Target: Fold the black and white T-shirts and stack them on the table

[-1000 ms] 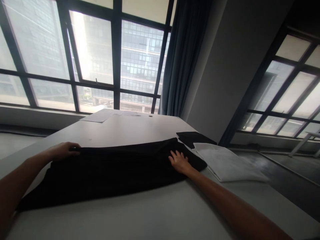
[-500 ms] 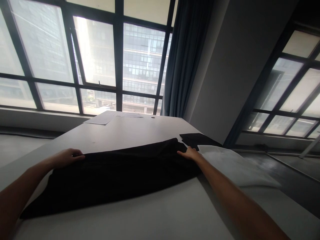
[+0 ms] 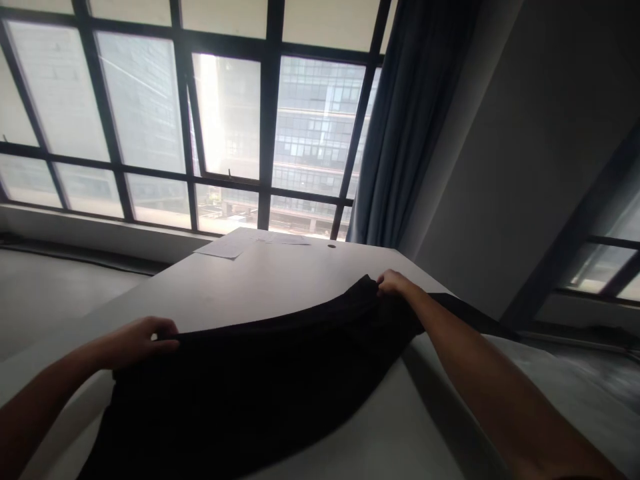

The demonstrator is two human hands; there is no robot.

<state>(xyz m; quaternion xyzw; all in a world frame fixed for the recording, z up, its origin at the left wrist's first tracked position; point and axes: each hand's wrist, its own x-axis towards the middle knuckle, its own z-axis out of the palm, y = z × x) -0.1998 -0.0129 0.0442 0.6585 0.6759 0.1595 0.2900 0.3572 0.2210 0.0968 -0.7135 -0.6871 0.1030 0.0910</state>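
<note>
The left hand (image 3: 143, 337) and right hand (image 3: 395, 283) each pinched shut on the black cloth's (image 3: 260, 373) far edge across the table (image 3: 260, 280).

Cloth (image 3: 240, 387) lies on the table (image 3: 280, 280), papers (image 3: 235, 245) behind it

Head-worn view, forward and down over table (image 3: 280, 280).
</note>
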